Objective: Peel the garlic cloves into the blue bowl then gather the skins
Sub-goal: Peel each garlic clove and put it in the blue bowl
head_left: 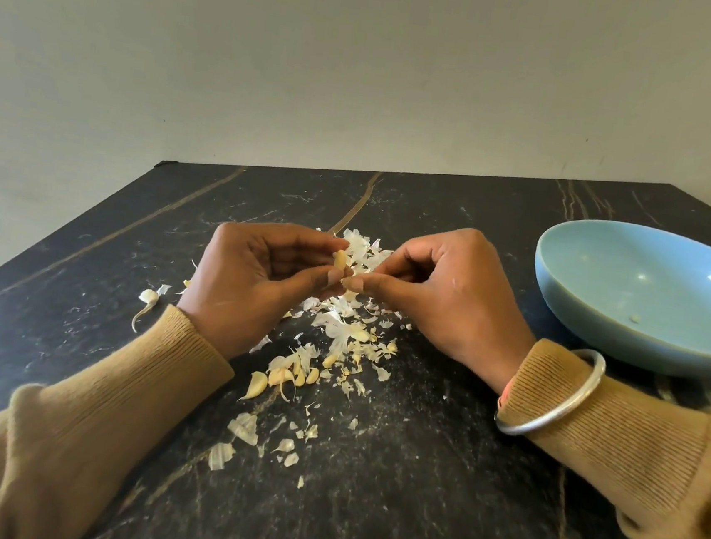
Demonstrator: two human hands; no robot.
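One garlic clove (339, 260) — pinched between curled fingers (311, 283) of left hand (253, 279) and right hand (443, 290).

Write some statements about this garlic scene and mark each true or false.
1. The left hand pinches a garlic clove. True.
2. The blue bowl stands left of both hands. False: it stands to their right.
3. The garlic skins lie in the bowl. False: they are scattered on the table.
4. The right hand lies flat on the table. False: its fingers pinch the clove too.
5. A silver bangle sits on the right wrist. True.
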